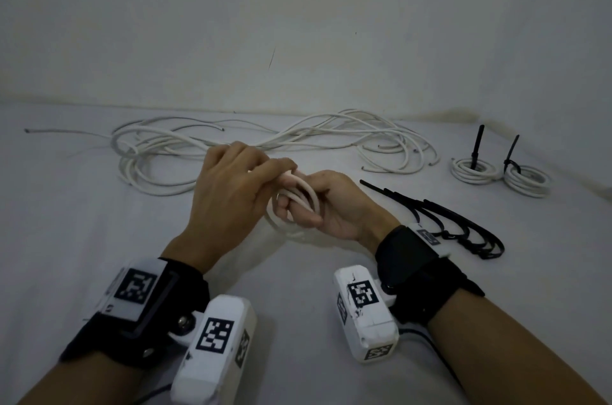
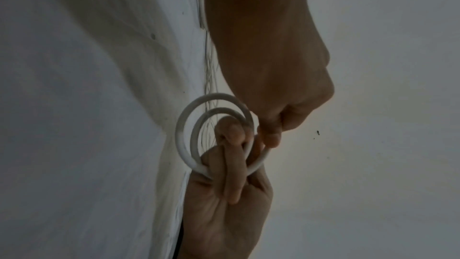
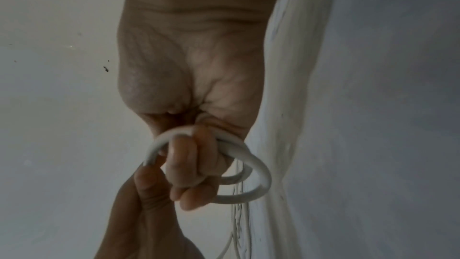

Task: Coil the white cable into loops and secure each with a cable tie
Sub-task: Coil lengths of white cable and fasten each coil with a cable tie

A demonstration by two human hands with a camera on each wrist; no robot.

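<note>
A small coil of white cable (image 1: 309, 196) hangs above the white sheet between my hands. My right hand (image 1: 313, 217) holds it with fingers curled through the loops, as the right wrist view shows at the coil (image 3: 261, 168) and right hand (image 3: 191, 157). My left hand (image 1: 268, 173) pinches the cable strand at the coil's top edge. In the left wrist view the coil (image 2: 184, 135) shows two rings, with the left hand (image 2: 273, 127) above and the right hand (image 2: 231, 166) below. A bunch of black cable ties (image 1: 450, 222) lies right of my right wrist.
A tangle of loose white cables (image 1: 265, 139) sprawls across the back of the white sheet (image 1: 82, 222). Two tied coils (image 1: 473, 169) (image 1: 526, 182) with upright black tie tails sit at the far right. A wall rises behind.
</note>
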